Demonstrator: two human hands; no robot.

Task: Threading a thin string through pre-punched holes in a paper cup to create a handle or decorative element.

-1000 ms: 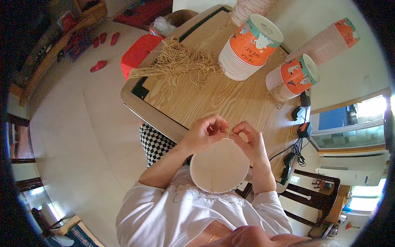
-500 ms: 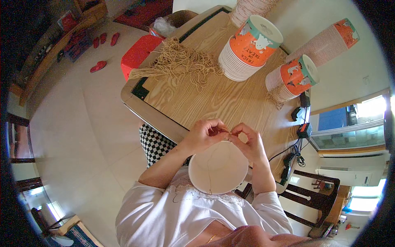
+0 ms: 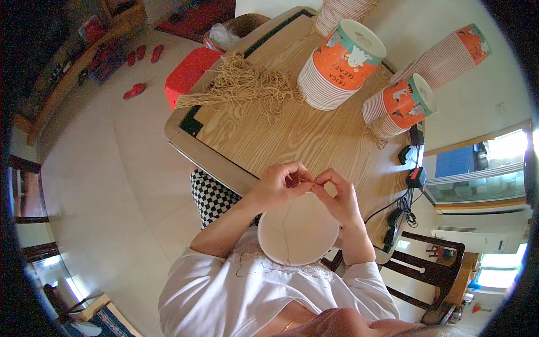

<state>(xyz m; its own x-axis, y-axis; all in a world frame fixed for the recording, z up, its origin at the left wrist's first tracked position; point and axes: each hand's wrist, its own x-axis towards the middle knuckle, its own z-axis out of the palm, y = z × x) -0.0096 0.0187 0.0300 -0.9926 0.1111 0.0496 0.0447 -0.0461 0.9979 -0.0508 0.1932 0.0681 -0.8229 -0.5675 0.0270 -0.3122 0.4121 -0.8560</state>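
A white-lined paper bucket [image 3: 297, 238] rests against my shirt, its open mouth facing up. A thin tan string [image 3: 286, 222] runs across its inside from the near rim toward the far rim, where both hands meet. My left hand [image 3: 285, 182] is closed in a pinch at that rim, with the string's end between its fingertips. Touching it fingertip to fingertip, my right hand [image 3: 337, 194] pinches the string too. The fingers hide the string's tip and the rim's far edge. Beyond them, a loose pile of tan strings [image 3: 247, 84] lies on the wooden table [image 3: 292, 140].
Upside-down stacks of orange and green paper buckets stand at the back: a large stack [image 3: 337, 67], a smaller stack [image 3: 401, 104] and a tall stack [image 3: 443, 59]. Black adapters and cables [image 3: 412, 185] line the table's right edge. A red stool [image 3: 188, 76] stands left, a dark wooden chair [image 3: 429, 269] right.
The right fingers have shifted slightly left against the left fingertips. The bucket and the string in it have barely moved.
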